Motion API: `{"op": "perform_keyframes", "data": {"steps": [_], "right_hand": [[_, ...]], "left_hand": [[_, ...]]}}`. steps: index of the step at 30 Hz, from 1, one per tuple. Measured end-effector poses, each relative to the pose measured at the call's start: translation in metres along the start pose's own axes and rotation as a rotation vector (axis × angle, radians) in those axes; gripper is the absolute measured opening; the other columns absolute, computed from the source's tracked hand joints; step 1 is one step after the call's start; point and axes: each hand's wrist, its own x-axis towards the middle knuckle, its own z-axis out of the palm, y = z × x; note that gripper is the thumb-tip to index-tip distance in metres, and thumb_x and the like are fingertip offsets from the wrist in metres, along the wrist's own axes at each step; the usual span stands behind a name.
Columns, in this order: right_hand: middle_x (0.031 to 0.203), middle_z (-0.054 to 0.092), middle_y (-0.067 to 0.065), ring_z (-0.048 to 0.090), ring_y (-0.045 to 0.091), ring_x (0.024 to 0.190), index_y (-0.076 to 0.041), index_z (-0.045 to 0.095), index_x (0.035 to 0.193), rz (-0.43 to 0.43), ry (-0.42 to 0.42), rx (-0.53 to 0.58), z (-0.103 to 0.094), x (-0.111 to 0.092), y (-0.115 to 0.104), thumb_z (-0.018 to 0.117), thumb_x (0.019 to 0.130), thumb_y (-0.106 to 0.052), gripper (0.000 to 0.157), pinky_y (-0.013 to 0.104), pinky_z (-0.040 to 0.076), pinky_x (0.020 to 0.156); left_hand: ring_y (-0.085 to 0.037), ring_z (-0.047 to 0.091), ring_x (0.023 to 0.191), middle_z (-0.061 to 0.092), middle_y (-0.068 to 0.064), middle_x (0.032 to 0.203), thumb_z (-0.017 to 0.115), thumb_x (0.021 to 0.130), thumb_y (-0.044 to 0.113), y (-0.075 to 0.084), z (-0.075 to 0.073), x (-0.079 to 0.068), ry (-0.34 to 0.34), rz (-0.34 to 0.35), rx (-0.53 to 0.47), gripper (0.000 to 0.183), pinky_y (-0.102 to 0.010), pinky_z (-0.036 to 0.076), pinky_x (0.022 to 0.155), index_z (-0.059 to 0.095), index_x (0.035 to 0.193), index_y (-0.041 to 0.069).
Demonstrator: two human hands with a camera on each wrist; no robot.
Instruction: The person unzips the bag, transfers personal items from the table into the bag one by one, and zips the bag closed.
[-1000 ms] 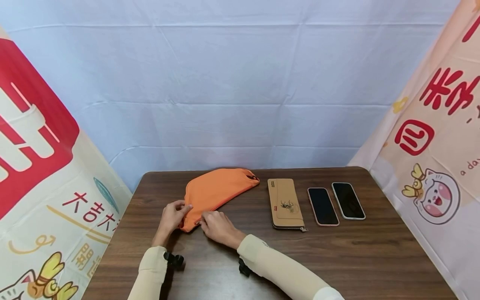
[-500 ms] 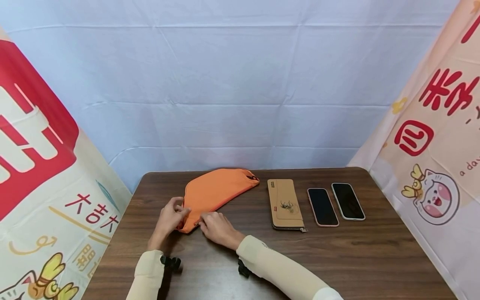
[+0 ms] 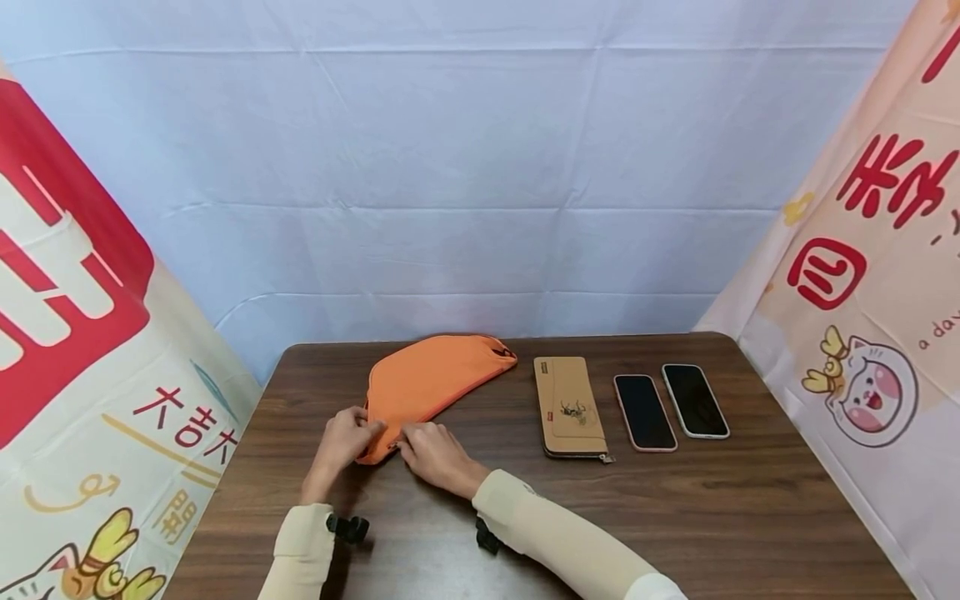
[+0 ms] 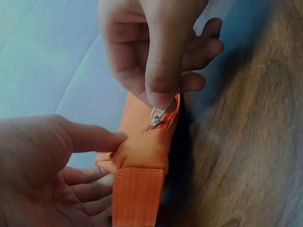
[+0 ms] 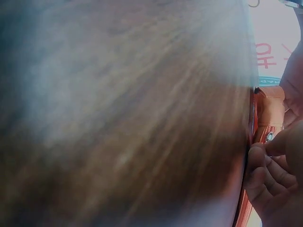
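Orange fabric pouch (image 3: 427, 379), smooth, red-edged and tapering, lies left of the tan rectangular wallet (image 3: 572, 404); the right hand (image 3: 441, 457) pinches its silver metal zipper pull (image 4: 157, 116), the left hand (image 3: 347, 435) its near end.

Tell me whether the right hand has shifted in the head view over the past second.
No, not visibly: the right hand keeps its place left of the tan wallet, at the near edge of the orange pouch.
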Motion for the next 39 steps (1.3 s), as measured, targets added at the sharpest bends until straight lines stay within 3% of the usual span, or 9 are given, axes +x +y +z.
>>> {"op": "perform_keyframes", "data": {"steps": [11, 18, 25, 39], "right_hand": [[0.095, 0.077, -0.003, 0.065, -0.001, 0.07, -0.016, 0.073, 0.107, 0.03, 0.003, -0.001, -0.001, 0.001, 0.001, 0.064, 0.107, -0.019, 0.01, 0.012, 0.047, 0.06], [0.092, 0.075, -0.003, 0.066, 0.001, 0.07, -0.015, 0.073, 0.106, 0.048, 0.011, -0.017, -0.002, 0.001, 0.004, 0.065, 0.107, -0.021, 0.01, 0.014, 0.048, 0.059], [0.091, 0.074, -0.004, 0.065, 0.001, 0.069, -0.016, 0.072, 0.106, 0.055, 0.013, -0.013, 0.0, 0.001, 0.005, 0.065, 0.107, -0.023, 0.009, 0.013, 0.047, 0.058], [0.088, 0.073, -0.004, 0.067, 0.005, 0.071, -0.017, 0.072, 0.104, 0.057, 0.012, -0.074, -0.003, 0.002, 0.007, 0.065, 0.107, -0.022, 0.009, 0.018, 0.049, 0.058]], "left_hand": [[-0.014, 0.059, 0.064, 0.07, -0.011, 0.085, 0.069, 0.105, 0.023, -0.004, 0.011, 0.002, 0.061, 0.078, -0.023, 0.029, -0.026, 0.046, 0.058, 0.067, 0.115, -0.004], [-0.01, 0.067, 0.077, 0.076, -0.013, 0.101, 0.076, 0.1, 0.022, -0.01, 0.015, 0.004, 0.034, 0.109, -0.093, 0.031, -0.024, 0.052, 0.064, 0.068, 0.119, -0.002], [-0.011, 0.062, 0.069, 0.075, -0.012, 0.092, 0.076, 0.099, 0.011, -0.012, 0.018, 0.005, 0.03, 0.11, -0.154, 0.023, -0.023, 0.047, 0.059, 0.07, 0.116, -0.002], [-0.012, 0.063, 0.07, 0.077, -0.013, 0.094, 0.078, 0.097, 0.011, -0.017, 0.019, 0.008, 0.041, 0.106, -0.166, 0.026, -0.023, 0.049, 0.06, 0.072, 0.119, -0.003]]}}
